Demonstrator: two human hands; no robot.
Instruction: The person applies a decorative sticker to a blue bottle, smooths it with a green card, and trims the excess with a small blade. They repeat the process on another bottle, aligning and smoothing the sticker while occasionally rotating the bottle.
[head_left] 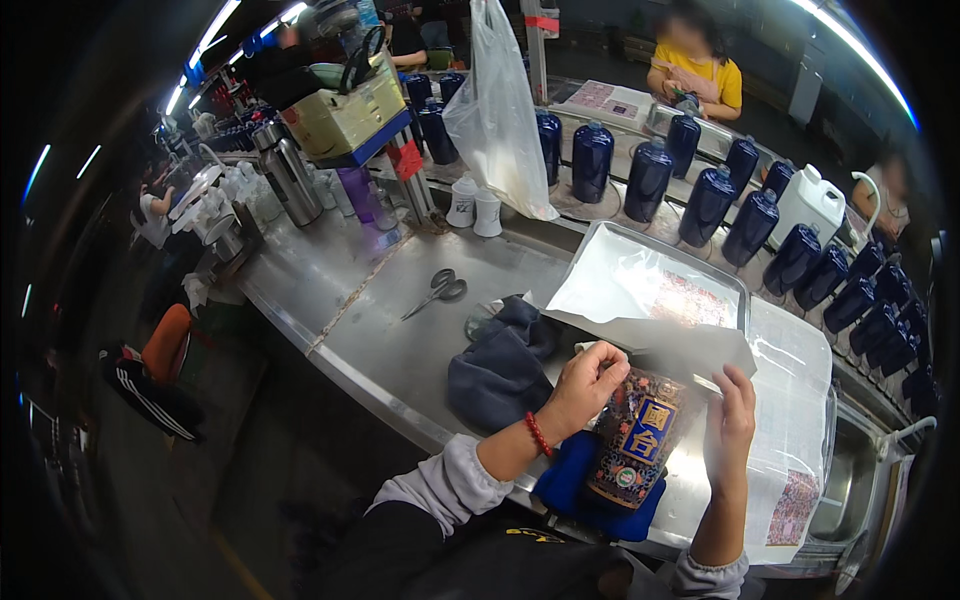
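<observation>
A dark bottle [630, 440] with an ornate floral label and a blue-and-gold panel lies tilted on a blue padded rest [571, 476] before me. My left hand [588, 388], with a red bead bracelet on its wrist, is pinched at the bottle's upper left. Between my hands a thin white sheet [690, 345] stands raised and curled over the bottle's far end; the left fingertips are on its near edge. On the other side, my right hand [735, 415] curls its fingers at the sheet's right edge. The thumb's contact there is blurred.
Left of the bottle lie a grey cloth [500, 365] and black scissors [438, 292]. A tray [640, 275] and printed sheets [790, 400] sit beyond and right. Blue bottles [650, 180] line the far side, below a hanging plastic bag [500, 120]. A sink [850, 480] is at right; people work opposite.
</observation>
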